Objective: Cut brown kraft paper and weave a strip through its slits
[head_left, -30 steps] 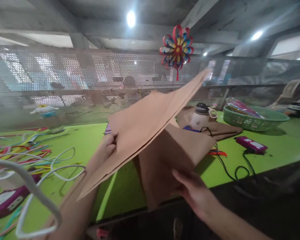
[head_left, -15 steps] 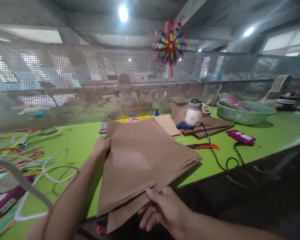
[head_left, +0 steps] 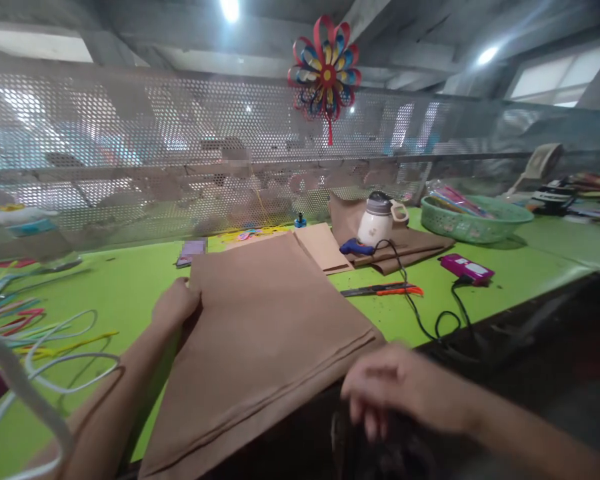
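A stack of large brown paper sheets (head_left: 275, 320) lies tilted over the front edge of the green table (head_left: 125, 267). My left hand (head_left: 177, 303) grips the stack's left edge, its fingertips hidden under the paper. Near the stack's lower right corner is my right hand (head_left: 380, 387), blurred by motion, its fingers curled; whether it touches the paper or holds anything is unclear. Beyond the stack lie a lighter tan sheet (head_left: 323, 247) and an orange-handled cutter (head_left: 383, 290).
A white bottle (head_left: 375, 223) and a blue glue gun (head_left: 356, 247) rest on folded brown paper (head_left: 420, 247). To the right are a magenta device (head_left: 467, 269) with a black cable and a green basket (head_left: 475, 220). Coloured cords (head_left: 30, 327) lie at left.
My right hand has left the stack's lower edge and moved right, near the corner. The stack and my left hand sit further left in view, and the camera view has shifted slightly.
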`<action>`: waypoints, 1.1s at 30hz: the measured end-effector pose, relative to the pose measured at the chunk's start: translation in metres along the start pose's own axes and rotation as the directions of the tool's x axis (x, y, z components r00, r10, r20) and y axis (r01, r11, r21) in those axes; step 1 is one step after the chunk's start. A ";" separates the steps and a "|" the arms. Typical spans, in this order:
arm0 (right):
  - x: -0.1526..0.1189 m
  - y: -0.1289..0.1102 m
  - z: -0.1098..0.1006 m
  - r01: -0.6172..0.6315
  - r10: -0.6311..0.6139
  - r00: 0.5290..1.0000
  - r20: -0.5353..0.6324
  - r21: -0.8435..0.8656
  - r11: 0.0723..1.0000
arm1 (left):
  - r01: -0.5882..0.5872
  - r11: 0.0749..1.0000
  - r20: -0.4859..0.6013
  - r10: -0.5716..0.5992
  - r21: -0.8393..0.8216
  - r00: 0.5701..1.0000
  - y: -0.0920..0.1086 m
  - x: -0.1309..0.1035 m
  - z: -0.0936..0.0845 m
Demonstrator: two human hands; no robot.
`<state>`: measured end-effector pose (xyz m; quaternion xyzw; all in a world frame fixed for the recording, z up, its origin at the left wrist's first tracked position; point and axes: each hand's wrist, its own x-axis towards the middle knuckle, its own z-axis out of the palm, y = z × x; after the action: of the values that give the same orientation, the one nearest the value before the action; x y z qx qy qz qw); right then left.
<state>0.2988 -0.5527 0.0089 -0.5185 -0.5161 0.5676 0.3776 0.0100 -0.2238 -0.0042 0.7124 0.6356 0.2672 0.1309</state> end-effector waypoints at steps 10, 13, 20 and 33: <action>0.034 0.054 -0.176 -0.186 -0.377 0.900 -0.221 -0.974 0.127 | -0.755 0.646 0.378 0.730 -0.112 0.569 0.106 -0.127 -0.003; 0.035 0.041 -0.185 -0.260 -0.307 0.911 -0.276 -0.961 0.092 | -0.798 0.584 0.541 0.724 -0.149 0.428 0.127 -0.158 0.004; -0.013 -0.015 -0.172 0.248 -0.478 0.677 -0.559 -0.439 0.864 | -0.798 0.597 0.475 0.727 -0.079 0.496 0.107 -0.167 0.019; -0.069 0.039 -0.141 -0.159 -0.148 0.958 -0.246 -0.884 0.440 | -0.730 0.679 0.358 0.701 -0.071 0.617 0.087 -0.164 0.033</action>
<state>0.4531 -0.5992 -0.0060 -0.7174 -0.6752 0.1274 0.1145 0.0928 -0.3926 -0.0211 0.9468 0.2744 0.1370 0.0974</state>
